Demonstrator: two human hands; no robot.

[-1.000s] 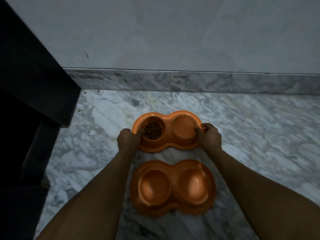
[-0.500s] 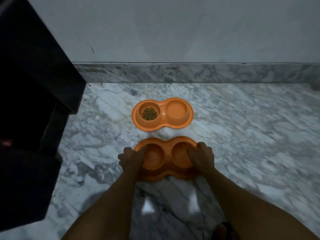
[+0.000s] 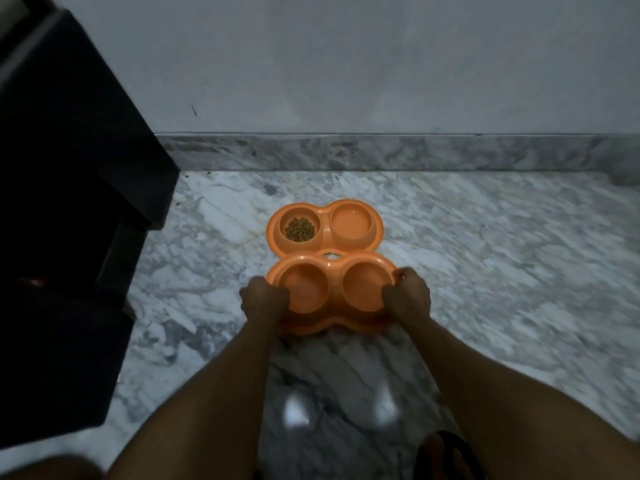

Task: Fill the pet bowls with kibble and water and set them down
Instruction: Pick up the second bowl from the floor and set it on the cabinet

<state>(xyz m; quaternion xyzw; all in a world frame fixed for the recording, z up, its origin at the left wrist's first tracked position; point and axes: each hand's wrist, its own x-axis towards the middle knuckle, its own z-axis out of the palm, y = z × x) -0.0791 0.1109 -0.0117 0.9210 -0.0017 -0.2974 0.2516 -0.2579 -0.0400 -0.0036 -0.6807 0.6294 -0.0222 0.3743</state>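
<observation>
Two orange double pet bowls are in view. The far double bowl (image 3: 325, 223) rests on the marble floor, with brown kibble (image 3: 300, 230) in its left cup and its right cup looking filled with water. The near double bowl (image 3: 332, 271) has two empty cups. My left hand (image 3: 264, 296) grips its left end and my right hand (image 3: 408, 292) grips its right end. It seems lifted off the floor, its far rim overlapping the far bowl's near edge.
A dark cabinet (image 3: 69, 188) stands at the left. A grey wall and marble skirting (image 3: 381, 152) run behind the bowls. The marble floor (image 3: 502, 258) stretches to the right. My sandalled foot (image 3: 446, 455) shows at the bottom.
My hands let go of the far filled bowl, moved back to the near empty bowl and took hold of both its ends. It now sits higher and closer to the far bowl.
</observation>
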